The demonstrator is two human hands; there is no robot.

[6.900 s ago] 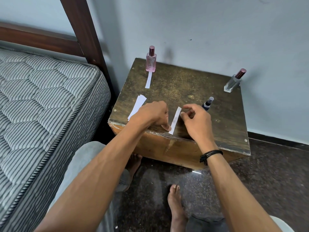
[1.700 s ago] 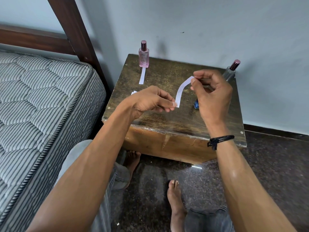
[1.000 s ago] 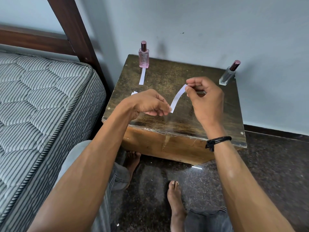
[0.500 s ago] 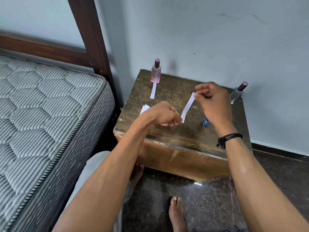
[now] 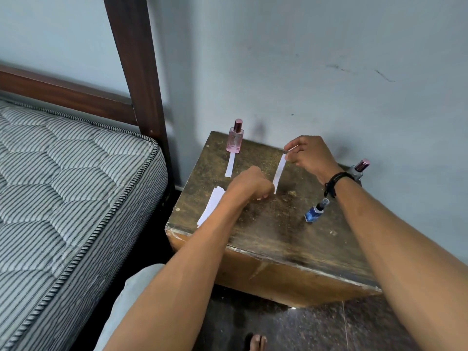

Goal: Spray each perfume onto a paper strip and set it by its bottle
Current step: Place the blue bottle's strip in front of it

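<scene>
A white paper strip is stretched between my hands above the wooden table. My left hand pinches its lower end and my right hand pinches its upper end. A pink perfume bottle stands at the table's back left, with another strip lying in front of it. A small blue bottle stands to the right of my hands. A clear bottle with a dark red cap is at the back right, partly hidden behind my right wrist.
A stack of spare paper strips lies near the table's left edge, partly under my left forearm. A mattress and a dark wooden bedpost are on the left. The wall is right behind the table. My bare foot is on the floor.
My view has tilted up and shifted, so the table sits lower and further right. Both hands still hold the strip, now further back over the table. The blue bottle is uncovered.
</scene>
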